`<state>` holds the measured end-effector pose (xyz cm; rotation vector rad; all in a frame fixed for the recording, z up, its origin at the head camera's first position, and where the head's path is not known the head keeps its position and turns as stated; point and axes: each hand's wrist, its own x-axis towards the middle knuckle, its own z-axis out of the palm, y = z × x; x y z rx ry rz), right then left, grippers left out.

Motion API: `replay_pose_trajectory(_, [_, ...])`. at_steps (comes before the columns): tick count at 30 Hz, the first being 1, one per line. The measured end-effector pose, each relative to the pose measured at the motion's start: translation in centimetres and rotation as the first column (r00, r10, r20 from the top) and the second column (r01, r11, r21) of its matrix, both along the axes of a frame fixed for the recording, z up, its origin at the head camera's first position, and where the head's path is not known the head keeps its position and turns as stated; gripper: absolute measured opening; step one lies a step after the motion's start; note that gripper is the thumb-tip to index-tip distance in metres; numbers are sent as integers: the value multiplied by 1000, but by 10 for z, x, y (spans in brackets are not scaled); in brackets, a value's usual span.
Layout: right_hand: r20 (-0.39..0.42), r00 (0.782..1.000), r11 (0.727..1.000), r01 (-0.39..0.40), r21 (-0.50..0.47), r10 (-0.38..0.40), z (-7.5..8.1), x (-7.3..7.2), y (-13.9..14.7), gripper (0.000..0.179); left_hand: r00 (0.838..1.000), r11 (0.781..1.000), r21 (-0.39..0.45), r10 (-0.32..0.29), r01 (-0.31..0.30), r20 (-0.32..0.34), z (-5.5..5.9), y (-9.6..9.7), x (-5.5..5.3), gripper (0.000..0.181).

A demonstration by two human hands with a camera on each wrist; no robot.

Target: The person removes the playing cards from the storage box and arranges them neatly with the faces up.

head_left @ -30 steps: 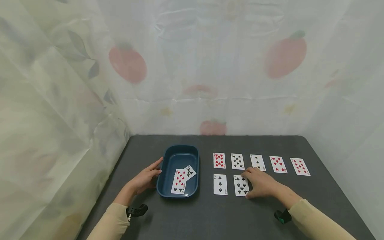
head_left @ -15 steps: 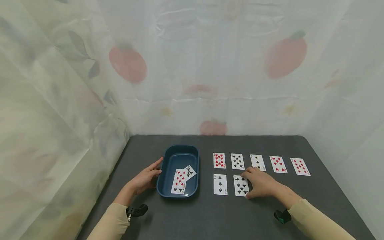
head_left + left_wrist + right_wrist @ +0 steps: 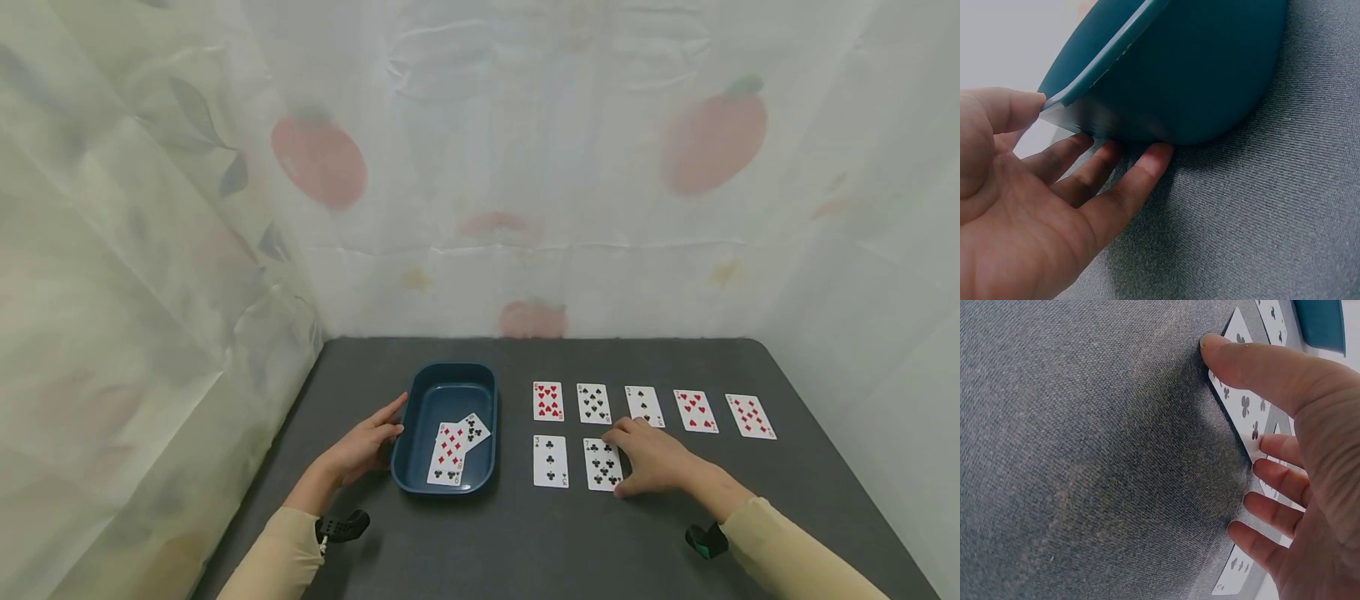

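Observation:
In the head view, my left hand [image 3: 362,450] touches the left side of a blue oval-cornered tray [image 3: 423,402]. The left wrist view has its thumb [image 3: 1022,107] at the rim and fairly straight fingertips against the lower outer wall. My right hand [image 3: 662,464] spans the right edge of a many-pipped clubs playing card [image 3: 598,468] lying on the table. Seen from the right wrist, the thumb [image 3: 1244,362] overlaps one corner of that card while a fingertip meets another; the remaining fingers are spread. Inside the tray, a red diamonds card [image 3: 452,442] overlaps black clubs cards.
A three of clubs [image 3: 551,461] lies left of the right hand. Behind is a row of face-up cards: hearts [image 3: 548,402], spades [image 3: 594,404], a partly covered spades card [image 3: 642,402], hearts [image 3: 695,411] and diamonds [image 3: 751,416]. Printed curtains surround the dark table [image 3: 525,542].

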<state>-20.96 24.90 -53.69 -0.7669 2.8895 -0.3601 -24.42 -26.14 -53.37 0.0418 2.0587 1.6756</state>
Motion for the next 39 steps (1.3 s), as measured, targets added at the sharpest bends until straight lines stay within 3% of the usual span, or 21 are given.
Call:
replay_pose_trajectory(8, [-21,1000,1000,2,-11,-3,2,-3,2,85,1000,1000,13,7,-7,11,-1,0,1,64])
replay_pose_trajectory(17, [-167,986,996,-26,-84,11,20,-14,-12,73,999,999,-12,35,-35,15,-1,2,-1,63])
replay_pose_trajectory(32, [-190,973,972,-162,-171,129,55,-32,-116,79,999,998,-35,44,-43,11,-1,3,1,63])
replay_pose_trajectory(39, [-182,961,967,-231,-103,210,54,-41,-172,82,999,999,-26,43,-42,13,-1,4,1,63])
